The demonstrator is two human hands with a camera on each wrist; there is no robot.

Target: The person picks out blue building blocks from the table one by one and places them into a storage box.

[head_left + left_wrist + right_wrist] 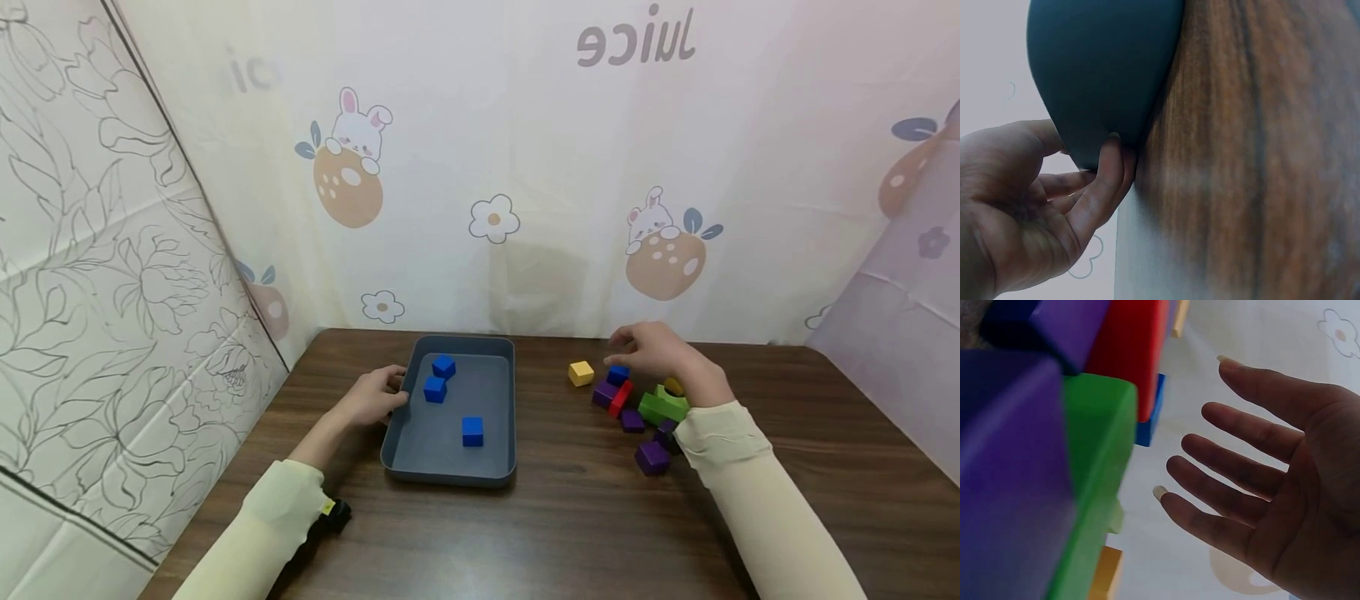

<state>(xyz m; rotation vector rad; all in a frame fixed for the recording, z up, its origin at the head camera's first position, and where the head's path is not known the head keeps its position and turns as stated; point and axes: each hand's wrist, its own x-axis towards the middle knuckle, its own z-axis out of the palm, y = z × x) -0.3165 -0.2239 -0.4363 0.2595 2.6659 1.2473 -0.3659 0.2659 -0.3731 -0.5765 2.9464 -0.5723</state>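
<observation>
My left hand [372, 396] holds the left side of a grey tray [450, 478]. In the left wrist view, bent fingertips touch the outer wall of the tray [1104, 69], while the thumb's tip goes out of sight at its rim. Three blue blocks [472, 432] sit inside the tray. Above a group of blocks, my right hand [654, 350] hovers with nothing in it. Its fingers are spread and slightly bent in the right wrist view. Nearest below it is a blue block [618, 375], beside a red block [620, 399] and a purple block [604, 394].
Green blocks [663, 407] and a purple block [652, 458] lie nearer the right forearm. A yellow block [581, 373] stands apart, left of the group. Behind the brown table [540, 533] hangs a printed curtain [555, 275]. A small black object [337, 517] is by the left sleeve.
</observation>
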